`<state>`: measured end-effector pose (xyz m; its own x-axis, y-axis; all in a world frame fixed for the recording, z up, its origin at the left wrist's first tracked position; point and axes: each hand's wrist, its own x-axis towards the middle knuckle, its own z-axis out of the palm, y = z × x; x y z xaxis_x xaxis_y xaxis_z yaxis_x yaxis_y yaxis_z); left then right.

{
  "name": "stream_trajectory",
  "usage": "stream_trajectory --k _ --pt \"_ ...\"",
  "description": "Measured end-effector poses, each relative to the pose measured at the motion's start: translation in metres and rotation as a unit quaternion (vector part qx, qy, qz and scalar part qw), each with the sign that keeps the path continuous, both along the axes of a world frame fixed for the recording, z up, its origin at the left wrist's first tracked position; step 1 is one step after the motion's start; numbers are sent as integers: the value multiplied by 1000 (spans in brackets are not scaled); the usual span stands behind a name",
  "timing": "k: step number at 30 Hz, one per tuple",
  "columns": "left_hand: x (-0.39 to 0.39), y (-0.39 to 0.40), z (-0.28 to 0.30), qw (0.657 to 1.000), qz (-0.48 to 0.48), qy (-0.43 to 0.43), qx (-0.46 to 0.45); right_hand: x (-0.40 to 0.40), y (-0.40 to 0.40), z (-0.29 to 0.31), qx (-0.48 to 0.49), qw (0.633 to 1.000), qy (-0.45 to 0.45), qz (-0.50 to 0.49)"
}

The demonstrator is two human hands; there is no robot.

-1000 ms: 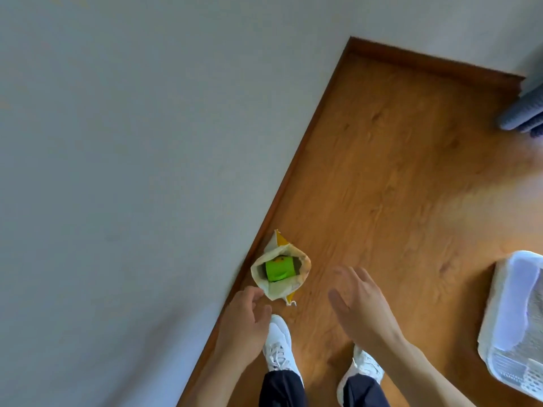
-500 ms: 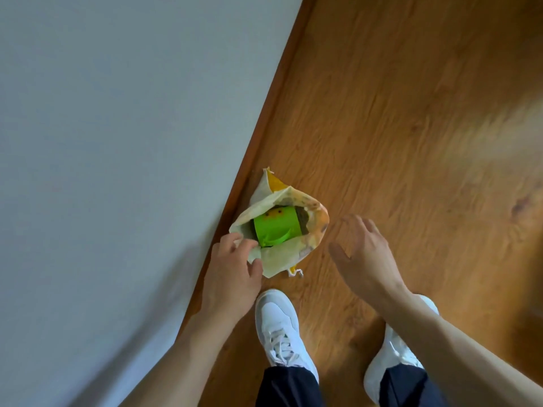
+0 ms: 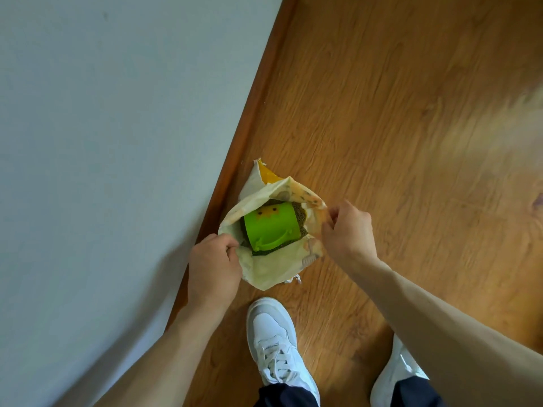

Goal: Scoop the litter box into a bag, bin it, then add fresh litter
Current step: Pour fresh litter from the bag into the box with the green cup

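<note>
Presently, both hands are at the mouth of the litter bag, which stands open on the wooden floor just beside the skirting board and the grey wall. Left hand — fingers curled, gripping the bag's rim on the wall side. Right hand — fingers bunched, pinching the opposite rim. Mouth of bag is spread between the two grips. Inside: a bright green scoop lying on dark granular litter; the scoop fills most of the opening. A yellow-orange patch shows on the far flap of the bag. Two white shoes in view — left shoe near the bag, right shoe partly hidden under the right forearm.
</note>
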<state>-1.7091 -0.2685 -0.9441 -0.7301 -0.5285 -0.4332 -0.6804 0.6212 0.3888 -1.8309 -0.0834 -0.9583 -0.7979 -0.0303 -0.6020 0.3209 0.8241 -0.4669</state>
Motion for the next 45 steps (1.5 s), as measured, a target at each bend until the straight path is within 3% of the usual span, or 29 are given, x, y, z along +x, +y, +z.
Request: stream_trajectory --k 11,17,26,32,45 --pt "-39 64 77 994 -78 74 23 -9 89 80 -69 994 63 -50" --pt "-84 154 131 974 -190 117 25 -13 198 131 -73 981 103 -145" --pt "-162 323 176 919 -367 131 63 4 380 184 -30 941 170 -290" --pt "-205 407 158 877 -443 171 79 -9 456 166 -14 932 195 -304" --pt "-300 459 49 814 -517 229 132 -71 526 51 -15 931 240 -275"
